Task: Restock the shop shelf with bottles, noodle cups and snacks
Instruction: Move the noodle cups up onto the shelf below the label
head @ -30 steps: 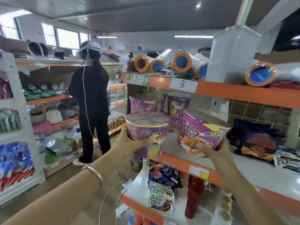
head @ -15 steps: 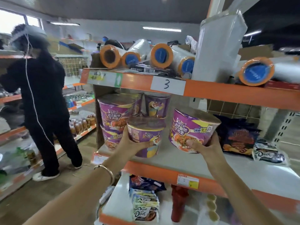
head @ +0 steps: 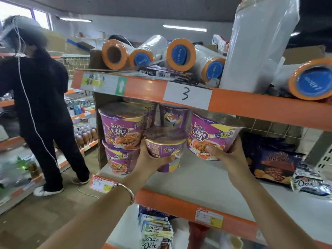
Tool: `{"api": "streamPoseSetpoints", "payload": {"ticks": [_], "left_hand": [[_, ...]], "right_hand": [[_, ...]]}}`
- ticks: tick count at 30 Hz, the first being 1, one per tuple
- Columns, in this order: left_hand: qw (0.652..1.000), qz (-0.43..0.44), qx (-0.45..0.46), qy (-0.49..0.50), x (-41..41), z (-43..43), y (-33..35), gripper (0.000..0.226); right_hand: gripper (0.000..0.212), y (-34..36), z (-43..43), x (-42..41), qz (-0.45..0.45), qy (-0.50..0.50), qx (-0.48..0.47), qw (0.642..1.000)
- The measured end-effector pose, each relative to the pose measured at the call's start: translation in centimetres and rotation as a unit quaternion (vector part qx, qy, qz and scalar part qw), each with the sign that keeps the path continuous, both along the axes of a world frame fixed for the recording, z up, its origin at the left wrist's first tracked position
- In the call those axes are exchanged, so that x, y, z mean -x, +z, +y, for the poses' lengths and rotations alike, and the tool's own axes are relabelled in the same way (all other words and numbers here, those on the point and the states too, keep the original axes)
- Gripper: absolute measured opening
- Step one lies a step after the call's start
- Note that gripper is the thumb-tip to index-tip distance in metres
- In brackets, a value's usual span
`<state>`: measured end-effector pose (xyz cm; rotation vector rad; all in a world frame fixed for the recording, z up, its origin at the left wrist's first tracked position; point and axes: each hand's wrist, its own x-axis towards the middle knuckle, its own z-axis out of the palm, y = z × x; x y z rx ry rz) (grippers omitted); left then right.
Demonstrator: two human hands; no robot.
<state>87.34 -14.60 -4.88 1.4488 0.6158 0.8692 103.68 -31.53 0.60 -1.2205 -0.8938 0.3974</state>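
Small cup: purple paper noodle cup (head: 165,150), dead centre, just over the white shelf board with orange front edge (head: 188,184).
Left hand: the left hand (head: 150,159) has it, fingers curled round its lower wall.
Big cup: wider purple noodle bowl (head: 212,133), right of centre, tilted, just beside the small one.
Right hand: the right hand (head: 224,155) cups its base, thumb pressed across the front.
Left of centre: two stacked purple noodle bowls (head: 123,133) on the shelf.
Right edge: dark snack bags (head: 274,162) lying flat.
Top: orange-capped white film rolls (head: 179,54).
Far left: person in black clothes (head: 39,97).

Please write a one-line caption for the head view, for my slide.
Left hand holds the small noodle cup, right hand the large noodle cup, over the shelf.
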Motion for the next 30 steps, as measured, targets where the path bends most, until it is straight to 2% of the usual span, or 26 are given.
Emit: {"api": "streamPoseSetpoints", "payload": {"ticks": [3,7,13,15,17,20,24,30], "left_hand": [[0.998,0.048,-0.038,-0.022,-0.1,0.4,-1.1,0.125],[0.995,0.092,-0.009,-0.043,0.4,0.9,-2.5,0.124],[0.993,0.097,-0.005,-0.065,0.1,1.4,-2.8,0.101],[0.993,0.101,-0.009,-0.062,0.0,1.4,-3.1,0.097],[0.993,0.098,-0.019,-0.059,-0.1,1.4,-3.3,0.103],[0.993,0.099,-0.03,-0.055,-0.1,1.3,-3.4,0.115],[0.993,0.102,-0.047,-0.041,-0.2,1.0,-3.2,0.1],[0.992,0.103,-0.066,-0.029,-0.3,0.6,-3.0,0.104]], "right_hand": [[0.082,0.0,0.1,-0.9,0.004,-0.006,-0.011,1.0],[0.076,0.7,1.4,-1.1,0.0,0.004,-0.021,1.0],[0.077,0.8,5.6,0.3,-0.033,0.076,0.017,0.996],[0.085,0.2,6.8,0.5,-0.035,0.094,0.048,0.994],[0.096,-0.4,7.7,0.7,-0.032,0.11,0.075,0.991],[0.1,-1.4,8.5,0.8,-0.029,0.122,0.094,0.988],[0.099,-1.6,9.0,0.9,-0.035,0.142,0.094,0.985],[0.1,-1.7,9.2,1.4,-0.043,0.149,0.112,0.981]]}}
